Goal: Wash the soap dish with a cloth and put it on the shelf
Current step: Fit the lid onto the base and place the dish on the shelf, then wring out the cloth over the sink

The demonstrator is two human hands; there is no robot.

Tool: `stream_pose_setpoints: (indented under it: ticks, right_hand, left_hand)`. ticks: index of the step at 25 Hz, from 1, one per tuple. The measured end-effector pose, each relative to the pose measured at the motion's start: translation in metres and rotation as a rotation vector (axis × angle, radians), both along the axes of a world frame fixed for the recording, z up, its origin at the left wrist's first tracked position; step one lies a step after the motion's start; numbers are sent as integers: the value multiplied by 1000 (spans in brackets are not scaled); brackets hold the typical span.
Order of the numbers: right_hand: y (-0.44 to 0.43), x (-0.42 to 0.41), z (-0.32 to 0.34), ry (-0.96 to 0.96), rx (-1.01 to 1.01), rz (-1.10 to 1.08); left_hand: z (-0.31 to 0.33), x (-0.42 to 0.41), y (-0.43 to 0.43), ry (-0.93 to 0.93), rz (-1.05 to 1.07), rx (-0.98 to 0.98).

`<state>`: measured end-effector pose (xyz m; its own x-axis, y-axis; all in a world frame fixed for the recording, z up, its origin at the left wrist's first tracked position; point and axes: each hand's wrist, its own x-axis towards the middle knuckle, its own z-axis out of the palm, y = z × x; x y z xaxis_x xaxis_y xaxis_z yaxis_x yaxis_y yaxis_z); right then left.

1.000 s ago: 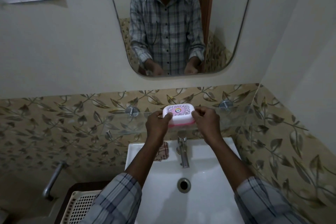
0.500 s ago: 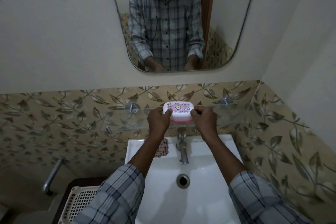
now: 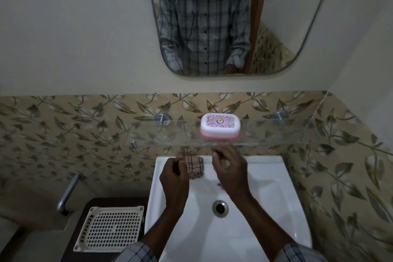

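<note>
Glass shelf (image 3: 276,134) holding closed soap dish (image 3: 220,126), cloth (image 3: 194,166) on sink (image 3: 265,168)

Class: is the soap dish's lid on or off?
On: the soap dish sits closed on the glass shelf, white lid covering its pink base.

Soap dish (image 3: 220,126) sits flat on the clear glass shelf (image 3: 276,132), lid closed, white top with a pink floral print over a pink base. It's just beyond the right hand (image 3: 230,172), clear of its fingertips. Checked cloth (image 3: 194,166) lies bunched right past the left hand (image 3: 174,178), low between both hands.
</note>
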<state>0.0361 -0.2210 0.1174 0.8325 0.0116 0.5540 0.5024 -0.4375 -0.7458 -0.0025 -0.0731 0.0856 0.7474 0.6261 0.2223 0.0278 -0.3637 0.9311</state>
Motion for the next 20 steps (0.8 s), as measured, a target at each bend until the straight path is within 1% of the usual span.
stream_pose_setpoints:
  ticks: [2,4,5,6,8,10,11,12,13,16,18,20]
  right_hand:
    - [19,0,-39,238,-109,81]
    - [37,10,-79,514,-277,98]
    - [46,17,-97,597,-360,103]
    - [53,25,-110,648,-417,110]
    - [66,37,-126,710,-462,140]
    - [77,47,-143,707,-551,186]
    - [79,49,-149,678,-604,214]
    - [80,49,-155,647,-649,240]
    - [80,49,-159,622,-688,258]
    - [74,52,-154,626,-764,250]
    - [68,47,-141,578,-729,227]
    - [63,37,-122,459,-576,296]
  left_hand:
    - [-39,5,19,208,27,60]
    - [-68,19,37,398,41,94]
    - [-79,27,45,481,41,86]
    - [-86,36,51,542,28,74]
    - [-94,53,55,632,-25,66]
    - [-105,71,54,726,-77,134]
    - [-108,79,53,757,-78,132]
    - [-110,85,51,776,-70,63]
    - [-110,91,52,771,-77,-62]
    - [-98,100,55,670,-163,-453]
    - [-77,96,53,661,-241,-693]
    - [-54,86,52,636,-340,-822]
